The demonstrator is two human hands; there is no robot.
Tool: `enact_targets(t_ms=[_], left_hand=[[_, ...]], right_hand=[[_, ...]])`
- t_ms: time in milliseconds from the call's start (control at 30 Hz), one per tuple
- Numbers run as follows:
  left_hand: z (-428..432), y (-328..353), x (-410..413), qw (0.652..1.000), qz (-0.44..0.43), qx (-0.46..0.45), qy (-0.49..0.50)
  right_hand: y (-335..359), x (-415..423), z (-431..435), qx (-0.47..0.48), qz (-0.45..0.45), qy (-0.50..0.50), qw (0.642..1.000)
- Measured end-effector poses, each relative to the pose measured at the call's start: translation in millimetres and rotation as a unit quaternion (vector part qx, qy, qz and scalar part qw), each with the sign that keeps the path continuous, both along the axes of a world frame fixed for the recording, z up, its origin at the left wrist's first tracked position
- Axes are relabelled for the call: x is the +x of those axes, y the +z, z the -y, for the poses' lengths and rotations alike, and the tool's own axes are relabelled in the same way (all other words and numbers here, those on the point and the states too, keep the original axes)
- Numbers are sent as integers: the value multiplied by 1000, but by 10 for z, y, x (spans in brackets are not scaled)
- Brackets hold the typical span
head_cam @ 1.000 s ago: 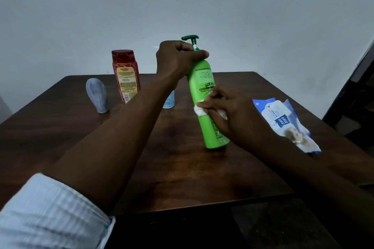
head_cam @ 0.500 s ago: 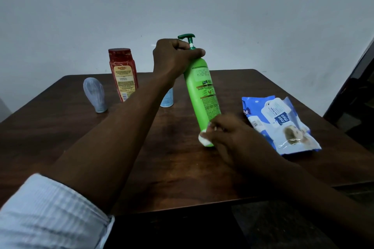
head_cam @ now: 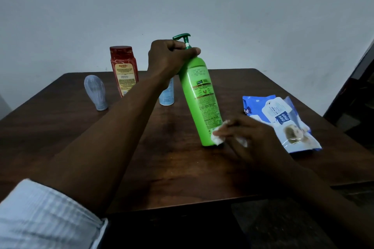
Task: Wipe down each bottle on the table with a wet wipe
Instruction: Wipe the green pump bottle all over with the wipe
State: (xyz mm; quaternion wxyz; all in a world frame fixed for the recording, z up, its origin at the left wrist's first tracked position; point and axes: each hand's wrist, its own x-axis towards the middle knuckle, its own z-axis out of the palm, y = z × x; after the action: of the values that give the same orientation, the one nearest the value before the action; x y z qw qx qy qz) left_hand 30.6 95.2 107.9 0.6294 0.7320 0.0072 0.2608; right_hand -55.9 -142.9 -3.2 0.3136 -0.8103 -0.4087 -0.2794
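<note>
A green pump bottle [head_cam: 202, 95] stands tilted on the brown table [head_cam: 60, 137], its base on the wood. My left hand [head_cam: 170, 57] grips its neck just under the green pump head. My right hand [head_cam: 247, 137] holds a white wet wipe [head_cam: 217, 137] and presses it against the bottle's lower right side near the base. A red bottle [head_cam: 123, 70] stands at the back left. Behind my left forearm a pale blue bottle [head_cam: 167, 95] is partly hidden. A grey-blue tube [head_cam: 95, 92] stands on its cap at the far left.
A blue and white wet wipe pack [head_cam: 283, 123] lies flat on the table to the right of my right hand. A pale wall rises behind the table. At the right edge stands dark furniture [head_cam: 358, 87]. The table's front edge is close to me.
My right hand slid the wipe down from the middle of the green bottle to its base. The bottle now shows its back label and leans more; my left hand keeps its hold.
</note>
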Motion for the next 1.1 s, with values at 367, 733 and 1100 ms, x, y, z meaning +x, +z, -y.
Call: enact_targets(t_ms=[367,733,1100], left_hand=[[-112,-104,-80,1000,-10,-24,-9],[-196,-121,-191,997,0,-44,-67],[-296,-169,-220,994,11,-53,-98]], right_hand=[[-129,-99,-142,-2,49,23,999],[112,6,-305,70,4,-18,997],[184,85,-199,144,-104,-22,984]])
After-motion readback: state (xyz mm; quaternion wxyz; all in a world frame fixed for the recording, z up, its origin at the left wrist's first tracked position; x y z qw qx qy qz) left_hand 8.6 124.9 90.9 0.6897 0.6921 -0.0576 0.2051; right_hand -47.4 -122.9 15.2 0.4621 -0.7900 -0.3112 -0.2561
